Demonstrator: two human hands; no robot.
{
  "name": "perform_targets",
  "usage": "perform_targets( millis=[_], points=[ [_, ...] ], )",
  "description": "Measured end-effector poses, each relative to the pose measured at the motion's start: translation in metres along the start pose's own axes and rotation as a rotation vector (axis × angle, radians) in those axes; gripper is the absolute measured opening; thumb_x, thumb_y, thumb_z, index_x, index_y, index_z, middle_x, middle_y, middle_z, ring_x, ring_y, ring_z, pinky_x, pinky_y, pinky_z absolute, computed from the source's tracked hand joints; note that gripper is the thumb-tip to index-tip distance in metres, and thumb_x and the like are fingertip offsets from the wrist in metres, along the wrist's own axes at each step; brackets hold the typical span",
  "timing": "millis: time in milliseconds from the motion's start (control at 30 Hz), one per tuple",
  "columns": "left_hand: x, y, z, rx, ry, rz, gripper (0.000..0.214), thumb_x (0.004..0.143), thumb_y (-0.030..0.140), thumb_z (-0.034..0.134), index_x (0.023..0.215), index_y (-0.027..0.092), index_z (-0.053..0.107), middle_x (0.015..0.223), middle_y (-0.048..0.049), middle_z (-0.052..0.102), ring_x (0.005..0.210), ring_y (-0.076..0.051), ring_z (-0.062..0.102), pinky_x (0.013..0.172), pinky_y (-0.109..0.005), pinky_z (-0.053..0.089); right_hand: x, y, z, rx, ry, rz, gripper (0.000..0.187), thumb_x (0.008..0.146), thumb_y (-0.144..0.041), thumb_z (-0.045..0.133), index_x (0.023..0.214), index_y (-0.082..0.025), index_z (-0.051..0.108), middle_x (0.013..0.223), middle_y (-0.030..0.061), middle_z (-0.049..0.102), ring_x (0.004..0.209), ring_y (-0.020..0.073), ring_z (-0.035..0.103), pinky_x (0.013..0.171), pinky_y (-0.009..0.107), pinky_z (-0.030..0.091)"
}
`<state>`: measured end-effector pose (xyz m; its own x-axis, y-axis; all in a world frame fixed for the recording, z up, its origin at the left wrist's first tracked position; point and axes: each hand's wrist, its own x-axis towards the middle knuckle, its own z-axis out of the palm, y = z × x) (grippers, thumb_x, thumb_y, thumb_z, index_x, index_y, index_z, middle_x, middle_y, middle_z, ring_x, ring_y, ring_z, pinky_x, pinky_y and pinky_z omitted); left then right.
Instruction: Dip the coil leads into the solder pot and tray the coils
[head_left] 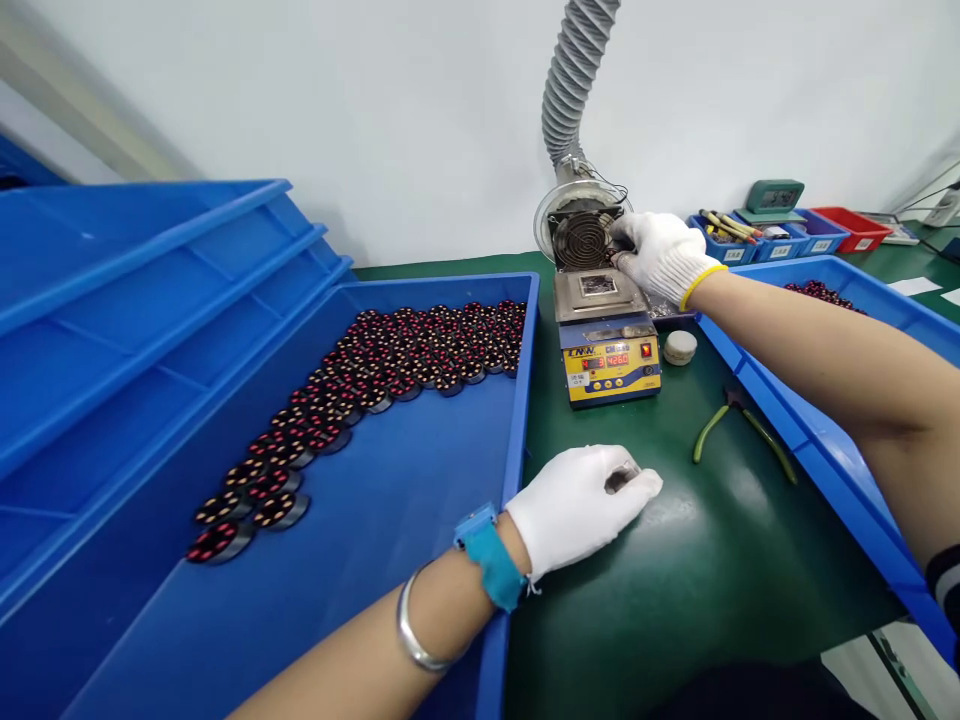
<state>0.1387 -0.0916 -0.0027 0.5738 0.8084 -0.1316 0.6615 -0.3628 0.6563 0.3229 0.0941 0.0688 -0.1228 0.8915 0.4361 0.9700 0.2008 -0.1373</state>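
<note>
My right hand [660, 255], in a white knit glove with a yellow cuff, is closed at the back of the solder pot [611, 345]. Its fingertips pinch a small dark part [613, 248], mostly hidden, beside the round fan grille [581, 241]. Below them lies the pot's square opening [598, 285]; red digits glow on its front panel. My left hand [581, 505], also white-gloved, rests on the green table [720, 560] by the tray's edge. Its fingers curl toward the thumb, and whatever may be inside is unclear.
A blue tray [523, 400] at left holds many black round parts [405, 350] with red and cream dots. Stacked blue trays [150, 300] rise beyond it. Green-handled pliers [739, 415], a round white tin [679, 347] and another blue tray [787, 390] lie right. A grey hose [577, 80] hangs above.
</note>
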Motion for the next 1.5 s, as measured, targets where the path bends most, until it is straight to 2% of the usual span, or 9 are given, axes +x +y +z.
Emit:
perform_targets(
  millis=[133, 400, 700, 933, 1100, 1233, 1367, 1433, 1500],
  points=[
    [0.000, -0.003, 0.001, -0.028, -0.011, 0.012, 0.037, 0.087, 0.049, 0.051, 0.080, 0.019, 0.072, 0.073, -0.0037, 0.070, 0.066, -0.018, 0.061, 0.063, -0.028, 0.041, 0.019, -0.012, 0.007, -0.215, -0.109, -0.093, 0.039, 0.083, -0.032, 0.057, 0.120, -0.022, 0.064, 0.114, 0.0094, 0.066, 0.104, 0.0318, 0.062, 0.086, 0.048, 0.051],
    [0.000, -0.006, 0.003, 0.051, -0.048, 0.024, 0.040, 0.087, 0.051, 0.048, 0.081, 0.020, 0.071, 0.078, -0.0042, 0.072, 0.070, -0.019, 0.064, 0.061, -0.029, 0.041, 0.020, -0.032, 0.013, -0.386, -0.228, -0.187, 0.039, 0.085, -0.027, 0.055, 0.122, -0.019, 0.062, 0.115, 0.0141, 0.065, 0.104, 0.0340, 0.062, 0.083, 0.048, 0.051],
    [0.000, -0.007, 0.004, 0.069, -0.063, 0.025, 0.040, 0.087, 0.052, 0.048, 0.083, 0.020, 0.072, 0.080, -0.0049, 0.073, 0.071, -0.021, 0.065, 0.061, -0.030, 0.042, 0.021, -0.041, 0.011, -0.430, -0.288, -0.182, 0.038, 0.084, -0.023, 0.057, 0.122, -0.017, 0.062, 0.116, 0.0162, 0.064, 0.106, 0.0353, 0.061, 0.084, 0.051, 0.051],
    [-0.001, -0.009, 0.006, -0.025, -0.015, 0.061, 0.036, 0.086, 0.049, 0.051, 0.082, 0.020, 0.073, 0.080, -0.0066, 0.073, 0.072, -0.022, 0.066, 0.063, -0.031, 0.044, 0.022, -0.039, 0.014, -0.403, -0.220, -0.185, 0.037, 0.081, -0.021, 0.059, 0.117, -0.019, 0.066, 0.112, 0.0144, 0.066, 0.101, 0.0342, 0.063, 0.081, 0.051, 0.052],
    [0.002, -0.008, 0.006, -0.207, 0.129, -0.051, 0.034, 0.082, 0.047, 0.060, 0.098, 0.019, 0.071, 0.083, -0.0054, 0.072, 0.075, -0.021, 0.065, 0.069, -0.031, 0.047, 0.019, -0.041, -0.002, -0.234, -0.138, -0.121, 0.035, 0.082, -0.029, 0.060, 0.115, -0.019, 0.068, 0.109, 0.0118, 0.067, 0.103, 0.0344, 0.063, 0.085, 0.054, 0.050],
    [0.008, -0.009, -0.001, -0.650, 0.339, -0.182, 0.051, 0.080, 0.043, 0.066, 0.119, 0.012, 0.059, 0.095, -0.0086, 0.070, 0.077, -0.017, 0.064, 0.072, -0.030, 0.050, -0.008, -0.052, -0.017, 0.032, -0.112, -0.093, 0.036, 0.078, -0.039, 0.065, 0.111, -0.026, 0.071, 0.106, 0.0049, 0.070, 0.105, 0.0319, 0.063, 0.088, 0.050, 0.051],
    [0.013, -0.011, -0.010, -1.033, 0.547, -0.182, 0.054, 0.078, 0.033, 0.071, 0.125, 0.012, 0.054, 0.103, -0.0090, 0.068, 0.078, -0.013, 0.064, 0.069, -0.026, 0.051, -0.056, -0.063, -0.015, 0.369, -0.232, -0.042, 0.037, 0.075, -0.045, 0.066, 0.108, -0.029, 0.072, 0.095, 0.0010, 0.073, 0.090, 0.0250, 0.069, 0.079, 0.040, 0.056],
    [0.014, -0.012, -0.012, -1.114, 0.603, -0.164, 0.045, 0.077, 0.028, 0.071, 0.117, 0.013, 0.059, 0.099, -0.0070, 0.069, 0.078, -0.013, 0.065, 0.070, -0.026, 0.052, -0.080, -0.065, -0.010, 0.504, -0.331, 0.015, 0.044, 0.076, -0.045, 0.064, 0.118, -0.031, 0.068, 0.092, 0.0001, 0.074, 0.082, 0.0224, 0.070, 0.073, 0.037, 0.058],
    [0.014, -0.012, -0.013, -1.162, 0.614, -0.146, 0.036, 0.076, 0.023, 0.070, 0.109, 0.012, 0.063, 0.091, -0.0056, 0.071, 0.076, -0.013, 0.066, 0.072, -0.027, 0.053, -0.098, -0.066, -0.006, 0.557, -0.390, 0.019, 0.051, 0.075, -0.043, 0.065, 0.125, -0.032, 0.063, 0.097, -0.0002, 0.074, 0.085, 0.0223, 0.071, 0.075, 0.036, 0.058]
  ],
)
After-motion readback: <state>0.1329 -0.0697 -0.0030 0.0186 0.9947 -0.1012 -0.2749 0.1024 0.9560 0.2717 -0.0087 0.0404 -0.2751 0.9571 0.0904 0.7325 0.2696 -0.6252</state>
